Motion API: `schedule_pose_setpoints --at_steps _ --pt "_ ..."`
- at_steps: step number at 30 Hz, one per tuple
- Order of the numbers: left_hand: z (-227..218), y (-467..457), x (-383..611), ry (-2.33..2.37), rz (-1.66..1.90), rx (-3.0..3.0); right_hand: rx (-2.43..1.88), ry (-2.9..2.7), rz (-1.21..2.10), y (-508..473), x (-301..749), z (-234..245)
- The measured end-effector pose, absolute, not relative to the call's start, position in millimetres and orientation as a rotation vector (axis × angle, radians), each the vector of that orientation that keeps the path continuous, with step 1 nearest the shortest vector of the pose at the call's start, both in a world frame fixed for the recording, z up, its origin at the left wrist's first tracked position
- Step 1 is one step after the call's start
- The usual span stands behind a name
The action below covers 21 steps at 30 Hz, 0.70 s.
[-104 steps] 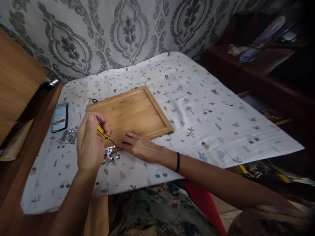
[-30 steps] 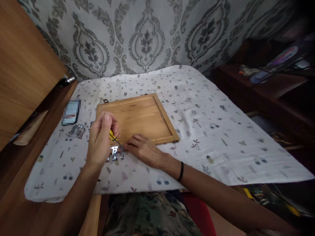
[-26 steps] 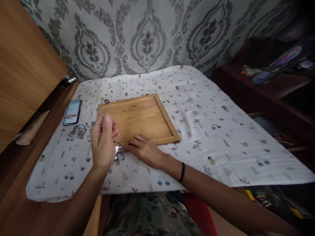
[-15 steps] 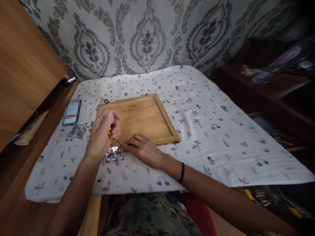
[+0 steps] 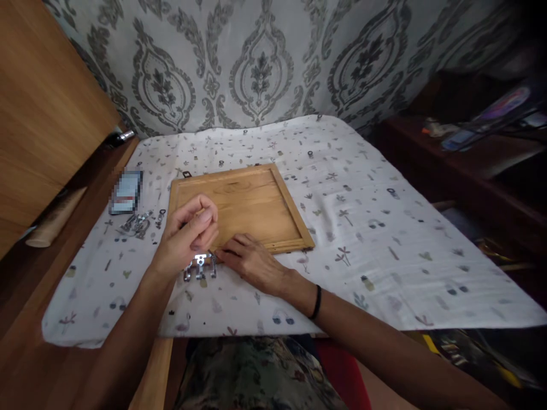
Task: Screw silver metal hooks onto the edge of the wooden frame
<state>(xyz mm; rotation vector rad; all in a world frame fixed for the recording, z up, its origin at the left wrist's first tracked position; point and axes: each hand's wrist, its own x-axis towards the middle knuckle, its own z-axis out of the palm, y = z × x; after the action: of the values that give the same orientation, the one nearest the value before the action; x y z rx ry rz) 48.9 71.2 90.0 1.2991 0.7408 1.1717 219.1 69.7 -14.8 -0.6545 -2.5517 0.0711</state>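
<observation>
A wooden framed board (image 5: 252,208) lies on the cloth, with a shiny metal hook strip (image 5: 200,262) against its near left edge. My left hand (image 5: 190,225) is closed above the strip. Its fingers curl around the screwdriver, whose yellow handle showed earlier; the grip now hides most of it. On the near edge of the board rests my right hand (image 5: 252,262), its fingertips pressed together at the strip's right end. The contact under those fingertips is hard to see.
Loose metal hooks (image 5: 135,225) lie in a pile left of the board, below a phone (image 5: 126,192). A small dark hanger (image 5: 187,175) sticks out at the board's far edge. A wooden panel (image 5: 47,102) rises on the left; a patterned curtain (image 5: 260,68) hangs behind.
My left hand has turned and shifted slightly right, so the yellow handle no longer shows. My right hand, the board and the hook strip stay in place; the view has moved a little.
</observation>
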Motion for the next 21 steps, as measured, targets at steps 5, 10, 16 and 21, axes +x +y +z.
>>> schedule_pose_setpoints --at_steps 5,10,16,21 --pt "86.8 63.1 60.5 1.053 1.55 1.255 -0.649 -2.55 0.057 70.0 219.3 -18.0" --pt "82.3 63.9 63.1 0.917 1.57 1.22 -0.638 -2.509 0.047 70.2 218.7 -21.8" --pt "82.7 69.0 52.6 0.684 1.132 1.43 -0.659 -2.521 0.114 67.7 219.0 -19.2" --pt "83.8 62.7 59.0 0.969 1.49 1.344 -0.67 -2.535 0.164 65.7 220.3 -14.9"
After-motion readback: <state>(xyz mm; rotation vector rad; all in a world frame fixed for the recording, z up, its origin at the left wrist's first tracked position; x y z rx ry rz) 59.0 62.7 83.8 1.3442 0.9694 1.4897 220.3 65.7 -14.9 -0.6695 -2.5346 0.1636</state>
